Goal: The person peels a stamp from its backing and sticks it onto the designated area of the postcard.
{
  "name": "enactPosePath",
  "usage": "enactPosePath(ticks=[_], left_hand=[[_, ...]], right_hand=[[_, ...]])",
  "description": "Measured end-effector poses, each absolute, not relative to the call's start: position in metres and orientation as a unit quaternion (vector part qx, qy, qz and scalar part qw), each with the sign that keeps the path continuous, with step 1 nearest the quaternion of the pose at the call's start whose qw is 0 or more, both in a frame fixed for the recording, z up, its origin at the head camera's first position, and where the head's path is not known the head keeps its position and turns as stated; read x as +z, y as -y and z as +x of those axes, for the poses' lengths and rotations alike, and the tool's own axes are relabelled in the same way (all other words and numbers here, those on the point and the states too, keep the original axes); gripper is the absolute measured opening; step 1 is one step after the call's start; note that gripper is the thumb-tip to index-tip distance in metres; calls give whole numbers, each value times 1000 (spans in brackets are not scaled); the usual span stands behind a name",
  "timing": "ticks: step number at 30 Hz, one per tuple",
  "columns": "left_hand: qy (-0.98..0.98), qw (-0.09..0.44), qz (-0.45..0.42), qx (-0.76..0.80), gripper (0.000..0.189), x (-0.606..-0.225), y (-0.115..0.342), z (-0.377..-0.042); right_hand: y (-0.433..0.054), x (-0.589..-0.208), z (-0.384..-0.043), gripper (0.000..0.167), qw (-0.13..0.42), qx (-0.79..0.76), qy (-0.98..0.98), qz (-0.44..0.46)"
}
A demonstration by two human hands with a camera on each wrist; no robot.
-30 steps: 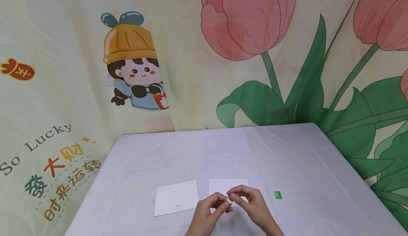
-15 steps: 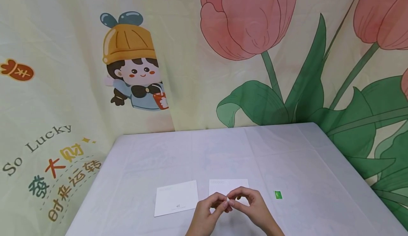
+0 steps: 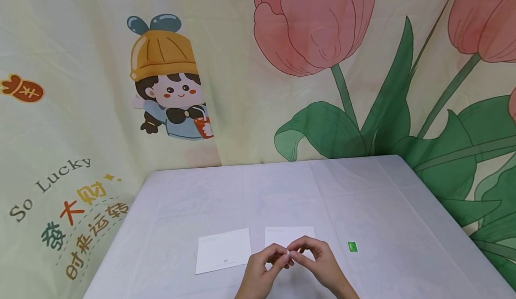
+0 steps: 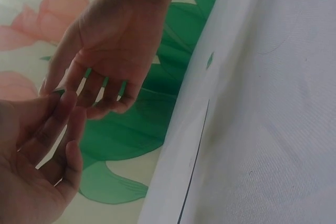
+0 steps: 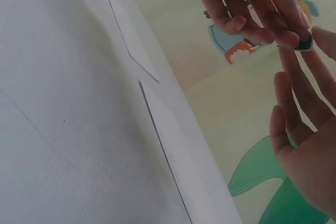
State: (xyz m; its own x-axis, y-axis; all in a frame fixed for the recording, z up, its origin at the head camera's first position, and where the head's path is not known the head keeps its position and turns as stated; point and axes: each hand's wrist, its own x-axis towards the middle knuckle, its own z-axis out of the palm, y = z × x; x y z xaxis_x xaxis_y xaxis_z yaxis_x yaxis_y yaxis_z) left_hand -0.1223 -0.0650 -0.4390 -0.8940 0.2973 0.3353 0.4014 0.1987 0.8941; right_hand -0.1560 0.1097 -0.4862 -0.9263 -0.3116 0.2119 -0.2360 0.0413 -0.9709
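Between the fingertips of both hands is a small green stamp with a pale edge (image 5: 304, 44), mostly covered by the fingers. My left hand (image 3: 264, 267) pinches it from one side between thumb and forefinger. From the other side my right hand (image 3: 320, 265) has its thumb and forefinger at the stamp's edge, pinching it too. In the head view only a white sliver of it shows. Both hands are raised over the near part of a white card (image 3: 288, 235) with a row of small printed boxes at its upper left corner.
A second white card (image 3: 223, 249), with a small dark print near its lower edge, lies to the left. Another green stamp (image 3: 352, 246) lies on the white-covered table (image 3: 387, 209), right of the hands. A printed curtain (image 3: 242, 88) hangs behind the table.
A second ago the right fingertips were slightly apart from the left; they then came in to meet them at the stamp. Over the last half second the hands barely move.
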Motion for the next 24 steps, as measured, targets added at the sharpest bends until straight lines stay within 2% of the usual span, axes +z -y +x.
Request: enactPosePath(ticks=[11,24], left_hand=[[769,43,-240,-591,6,-440,67,-122],[774,38,-234,-587,6,-440,67,-121]], right_hand=[[-110,-484,-152,12,-15,-678,-699,-226],[-108,-484,-153,8,-47,-680,-696,-225]])
